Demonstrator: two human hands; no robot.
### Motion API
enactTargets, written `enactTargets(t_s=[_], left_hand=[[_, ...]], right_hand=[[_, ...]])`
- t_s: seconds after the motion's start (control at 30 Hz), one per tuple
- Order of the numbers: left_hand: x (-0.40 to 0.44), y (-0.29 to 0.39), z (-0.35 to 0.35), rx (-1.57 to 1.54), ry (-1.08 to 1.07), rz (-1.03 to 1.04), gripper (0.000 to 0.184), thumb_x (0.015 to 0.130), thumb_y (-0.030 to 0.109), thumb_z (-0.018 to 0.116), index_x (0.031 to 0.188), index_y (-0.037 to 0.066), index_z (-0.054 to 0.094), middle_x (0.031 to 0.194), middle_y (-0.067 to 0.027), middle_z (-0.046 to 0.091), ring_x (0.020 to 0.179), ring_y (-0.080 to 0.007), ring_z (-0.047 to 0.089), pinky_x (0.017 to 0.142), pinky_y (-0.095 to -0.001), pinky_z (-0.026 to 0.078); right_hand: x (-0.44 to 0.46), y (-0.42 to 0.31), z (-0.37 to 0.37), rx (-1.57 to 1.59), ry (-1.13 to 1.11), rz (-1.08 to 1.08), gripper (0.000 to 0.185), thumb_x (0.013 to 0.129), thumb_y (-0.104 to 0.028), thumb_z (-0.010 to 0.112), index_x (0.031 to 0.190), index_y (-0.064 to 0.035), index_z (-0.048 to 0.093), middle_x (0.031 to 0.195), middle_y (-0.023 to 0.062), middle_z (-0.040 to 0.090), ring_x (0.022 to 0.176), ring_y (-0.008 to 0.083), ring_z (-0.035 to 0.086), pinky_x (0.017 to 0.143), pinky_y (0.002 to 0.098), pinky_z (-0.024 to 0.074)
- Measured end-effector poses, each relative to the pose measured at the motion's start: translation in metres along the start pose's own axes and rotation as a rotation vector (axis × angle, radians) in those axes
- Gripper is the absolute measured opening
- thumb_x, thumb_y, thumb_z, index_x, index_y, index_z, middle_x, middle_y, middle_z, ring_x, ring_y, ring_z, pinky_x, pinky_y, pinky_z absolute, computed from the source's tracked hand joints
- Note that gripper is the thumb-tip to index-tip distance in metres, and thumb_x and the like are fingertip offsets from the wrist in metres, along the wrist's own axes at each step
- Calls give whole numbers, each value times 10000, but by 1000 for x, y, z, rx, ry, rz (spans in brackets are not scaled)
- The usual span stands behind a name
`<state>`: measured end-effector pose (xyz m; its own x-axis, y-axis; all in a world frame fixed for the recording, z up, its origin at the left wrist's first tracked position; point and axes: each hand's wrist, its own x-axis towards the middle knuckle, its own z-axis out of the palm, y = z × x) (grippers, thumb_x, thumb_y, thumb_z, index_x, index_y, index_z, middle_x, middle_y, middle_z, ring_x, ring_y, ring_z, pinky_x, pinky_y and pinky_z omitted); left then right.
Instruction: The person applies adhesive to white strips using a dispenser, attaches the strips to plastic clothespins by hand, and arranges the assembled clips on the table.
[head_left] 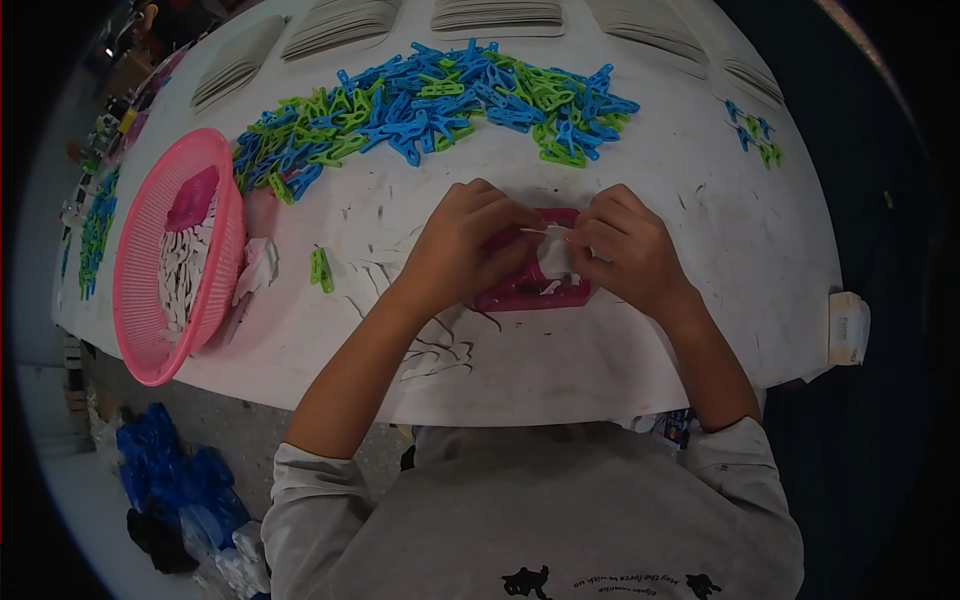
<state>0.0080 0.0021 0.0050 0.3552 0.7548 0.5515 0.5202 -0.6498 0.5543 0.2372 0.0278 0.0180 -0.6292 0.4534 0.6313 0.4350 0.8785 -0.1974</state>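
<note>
- Hands, two, fingers drawn in close: left hand (468,243) pinches a thin white strip (534,231); right hand (622,250) curls at its other side, its hold impossible to confirm.
- Tray, magenta (535,301), on the desk (620,375) beneath the fingers; white material (555,257) inside, partly hidden.
- Progress, as judged: one strip in mid-handling; loose stock plentiful; finished count cannot be told.
- Clothespins, blue and green, one heap (425,105) beyond the hands, unsorted by colour; small cluster (755,135) apart at right; green clothespins (320,270) left of the tray.
- Basket, pink, tilted (130,285), at left, holding white strips (183,275) and a magenta container (193,198).
- Paper, crumpled, white (258,268), beside the basket.
- Card stacks, grey (340,28), along the far edge.
- Obstructions: hands themselves mask part of the tray; dark slivers (445,352) litter the near side.
</note>
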Motion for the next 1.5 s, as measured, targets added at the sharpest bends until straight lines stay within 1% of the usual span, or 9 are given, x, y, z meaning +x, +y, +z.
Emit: enactTargets(t_s=[0.23, 0.3, 0.5, 0.6, 1.1, 1.23, 1.3, 1.43, 1.5], left_hand=[[0, -1, 0, 9, -13, 9, 237, 694, 14, 738, 918, 90, 734, 886, -38, 702, 856, -240, 607, 828, -357, 460], [-1, -4, 2, 6, -10, 21, 165, 750, 122, 749, 909, 116, 707, 843, -17, 673, 853, -233, 597, 825, -358, 411], [0, -1, 3, 19, -19, 22, 156, 754, 144, 763, 897, 114, 708, 832, -13, 672, 866, -221, 598, 839, -355, 408], [0, 2, 2, 16, -30, -5, 180, 728, 72, 743, 906, 92, 729, 846, -33, 696, 841, -228, 609, 865, -353, 422], [0, 3, 5, 38, -5, -31, 167, 713, 67, 752, 875, 99, 729, 822, -20, 690, 825, -224, 605, 859, -345, 420], [-1, 2, 6, 40, -2, -34, 168, 713, 67, 752, 876, 99, 731, 819, -22, 688, 830, -222, 606, 858, -343, 425], [-2, 1, 5, -52, 5, -78, 166, 734, 159, 772, 888, 121, 722, 828, -29, 670, 855, -247, 577, 841, -357, 404], [-1, -1, 0, -141, 42, -114, 154, 783, 131, 755, 931, 101, 726, 865, -37, 697, 814, -196, 619, 818, -339, 453], [1, 7, -3, -526, 128, -439, 150, 863, 94, 717, 1006, 52, 726, 933, -51, 724, 813, -140, 658, 791, -303, 508]], right_hand=[[0, 2, -3, -12, -28, 9, 174, 643, -5, 760, 753, -62, 637, 790, 43, 627, 808, 214, 610, 659, 308, 541], [0, 3, -4, -18, -31, 3, 177, 640, 0, 755, 754, -62, 635, 790, 44, 626, 810, 215, 610, 660, 310, 541], [0, 4, -5, -12, -58, 13, 182, 638, 4, 746, 753, -65, 622, 799, 47, 624, 816, 221, 607, 667, 319, 540], [0, 3, -6, -18, -66, 19, 178, 643, 3, 743, 754, -65, 622, 801, 46, 626, 817, 220, 607, 673, 320, 541], [-1, 6, -10, -1, -83, 47, 168, 665, 0, 742, 795, -71, 663, 809, 37, 645, 827, 210, 613, 683, 318, 544], [-1, 7, -10, 22, -68, 44, 204, 672, -14, 751, 851, -69, 671, 867, 46, 643, 840, 215, 612, 680, 321, 541], [0, 6, -13, 39, -41, 46, 233, 675, -19, 754, 890, -70, 680, 889, 55, 640, 844, 218, 610, 678, 321, 537], [2, 9, -23, 41, 205, -38, 286, 721, -79, 742, 1000, -47, 687, 912, 88, 626, 853, 235, 597, 696, 329, 510], [-1, 11, -25, 39, 286, -62, 291, 744, -102, 731, 1023, -35, 687, 914, 96, 626, 854, 239, 592, 705, 333, 502]])
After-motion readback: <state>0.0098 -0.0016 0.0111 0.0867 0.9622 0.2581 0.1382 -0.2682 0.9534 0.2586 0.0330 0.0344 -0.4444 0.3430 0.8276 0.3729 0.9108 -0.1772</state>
